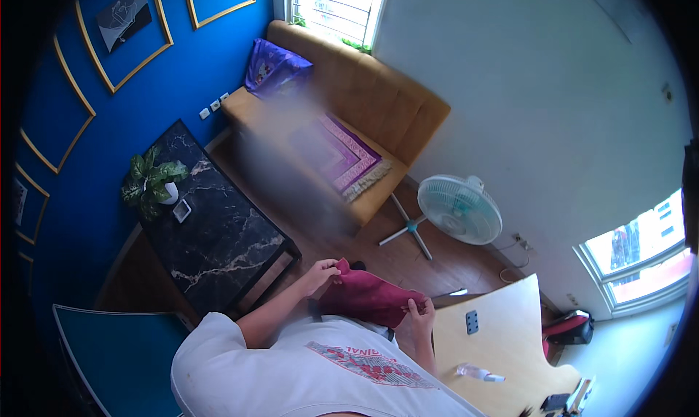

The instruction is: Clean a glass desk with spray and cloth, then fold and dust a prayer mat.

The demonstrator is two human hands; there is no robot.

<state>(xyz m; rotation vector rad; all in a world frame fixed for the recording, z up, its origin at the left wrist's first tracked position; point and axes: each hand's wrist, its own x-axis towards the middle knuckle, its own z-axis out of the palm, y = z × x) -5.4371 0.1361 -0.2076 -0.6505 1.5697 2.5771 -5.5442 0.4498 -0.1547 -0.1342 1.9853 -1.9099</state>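
Note:
A dark red cloth [374, 296] is stretched between my two hands, just in front of my white T-shirt [306, 370]. My left hand [322, 275] pinches its upper left corner, where a small flap stands up between thumb and fingers. At the other end, my right hand [420, 311] grips the edge with the thumb on top. The cloth hangs fairly flat, its lower part against my body. Whether it is a garment or a plain piece of fabric, I cannot tell.
To the left stands a black marble-patterned table [218, 237] with a potted plant [155, 179]. A tan sofa [382, 92], partly blurred, lies ahead. A standing fan [460, 209] is beyond my right hand. The light wooden desk [491, 346] at right bears a spray bottle [478, 372].

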